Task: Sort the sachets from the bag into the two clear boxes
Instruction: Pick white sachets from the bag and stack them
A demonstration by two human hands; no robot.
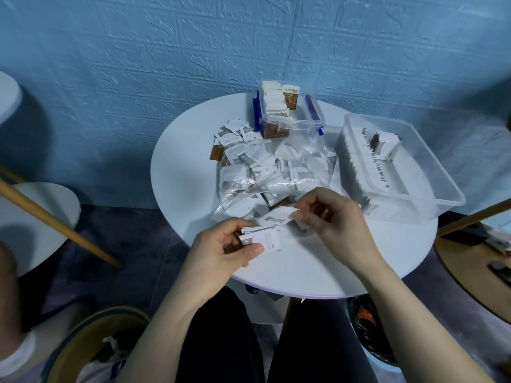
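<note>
A clear plastic bag (276,172) full of white and brown sachets lies in the middle of the round white table (318,275). My left hand (221,252) grips a small stack of white sachets (261,237) near the table's front edge. Just to its right, my right hand (334,217) pinches a single white sachet (282,214) above the bag's near end. A small clear box with blue clips (301,123) at the back holds upright brown and white sachets. The large clear box (409,172) on the right holds a row of white sachets.
Loose sachets (229,139) lie on the table left of the small box. A blue textured wall (193,51) stands right behind the table. A wooden pole (55,219) and another white round table (33,217) are at the left. A basket (91,349) sits on the floor.
</note>
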